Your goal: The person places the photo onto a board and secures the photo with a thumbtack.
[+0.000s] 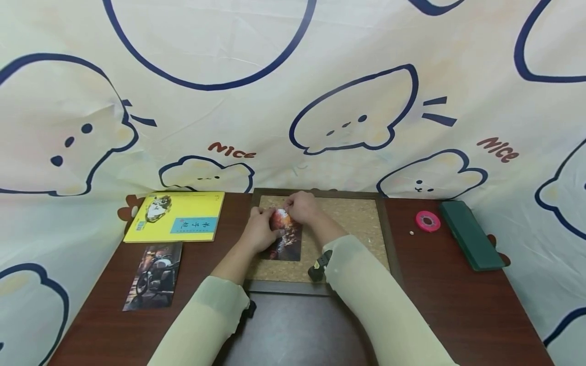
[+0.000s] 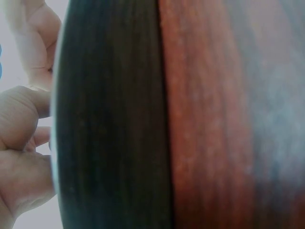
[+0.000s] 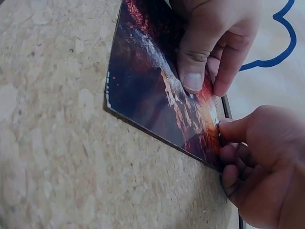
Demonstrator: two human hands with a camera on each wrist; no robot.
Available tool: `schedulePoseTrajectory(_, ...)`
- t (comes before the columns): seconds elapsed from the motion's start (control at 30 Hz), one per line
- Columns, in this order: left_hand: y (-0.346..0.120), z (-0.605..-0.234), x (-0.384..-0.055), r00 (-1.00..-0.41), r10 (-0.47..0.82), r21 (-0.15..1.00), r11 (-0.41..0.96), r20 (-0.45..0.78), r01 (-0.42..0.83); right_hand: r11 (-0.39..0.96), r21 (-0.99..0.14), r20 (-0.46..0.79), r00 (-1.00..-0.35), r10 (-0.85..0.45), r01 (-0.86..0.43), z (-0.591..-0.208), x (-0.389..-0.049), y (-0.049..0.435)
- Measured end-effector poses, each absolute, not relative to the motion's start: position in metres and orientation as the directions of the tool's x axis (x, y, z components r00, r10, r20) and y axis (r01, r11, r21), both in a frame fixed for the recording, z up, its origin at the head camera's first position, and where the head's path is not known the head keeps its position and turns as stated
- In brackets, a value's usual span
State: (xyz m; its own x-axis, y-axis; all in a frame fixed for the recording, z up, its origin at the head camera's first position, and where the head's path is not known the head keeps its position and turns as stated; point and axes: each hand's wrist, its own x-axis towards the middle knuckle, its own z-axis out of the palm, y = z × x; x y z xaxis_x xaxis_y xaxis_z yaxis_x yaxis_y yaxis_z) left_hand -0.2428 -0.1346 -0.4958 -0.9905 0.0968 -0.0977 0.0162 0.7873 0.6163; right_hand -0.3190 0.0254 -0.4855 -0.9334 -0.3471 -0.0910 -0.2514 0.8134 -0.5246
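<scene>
A picture card (image 1: pixel 289 244) with a dark, fiery orange-red print lies against the cork face of a wood-framed board (image 1: pixel 350 218). My left hand (image 1: pixel 259 231) holds the card near its upper left, the thumb pressed on the printed face in the right wrist view. At the card's top edge, the thumb and curled fingers of my right hand (image 3: pixel 267 162) pinch close to its corner; whether a small thing sits between those fingertips I cannot tell. The left wrist view is mostly the board's dark frame (image 2: pixel 114 114), with fingers at its left side.
To the left lie a yellow book (image 1: pixel 192 208) and a second card with a motorcycle picture (image 1: pixel 153 277). On the right are a pink ring-shaped roll (image 1: pixel 428 221), a tiny pale bit (image 1: pixel 411 233) and a long green case (image 1: pixel 472 236). A patterned cloth (image 1: pixel 274 127) hangs behind the table.
</scene>
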Motion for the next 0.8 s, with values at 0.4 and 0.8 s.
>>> schedulePoseTrajectory(0.4, -0.134, -0.496, -0.244, -0.988, 0.076, 0.618, 0.786, -0.134, -0.023, 0.631, -0.698, -0.035, -0.864, -0.503, -0.339, -0.504, -0.326, 0.054)
schedulePoseTrajectory(0.8, -0.134, -0.496, -0.244, -0.984, 0.083, 0.622, 0.782, -0.159, -0.035, 0.677, -0.667, -0.159, -0.828, -0.538, -0.312, -0.495, -0.321, 0.063)
